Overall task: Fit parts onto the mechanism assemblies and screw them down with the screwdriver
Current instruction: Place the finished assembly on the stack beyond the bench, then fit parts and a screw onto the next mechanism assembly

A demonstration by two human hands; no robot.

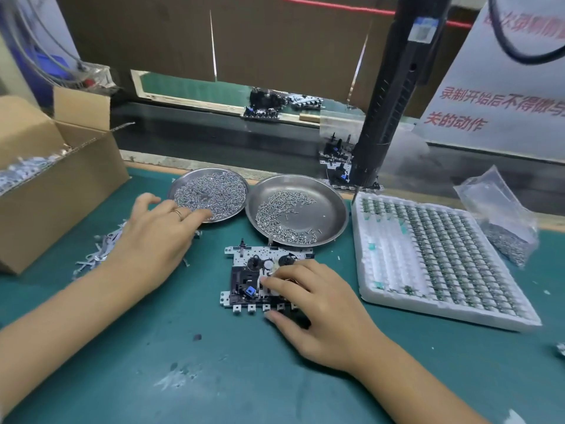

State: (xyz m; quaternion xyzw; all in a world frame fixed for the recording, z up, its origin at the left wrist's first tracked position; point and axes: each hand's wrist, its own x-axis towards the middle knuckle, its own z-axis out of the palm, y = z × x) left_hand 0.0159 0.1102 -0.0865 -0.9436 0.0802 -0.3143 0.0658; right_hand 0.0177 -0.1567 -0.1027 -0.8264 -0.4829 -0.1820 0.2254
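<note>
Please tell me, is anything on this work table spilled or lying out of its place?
Yes. Small metal parts lie scattered loose on the green mat beside the cardboard box, under the left hand. The right dish overlaps the left dish, resting tilted on its rim.

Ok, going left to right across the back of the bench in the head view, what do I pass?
Cardboard box → left screw dish → right screw dish → white parts tray → plastic bag.
</note>
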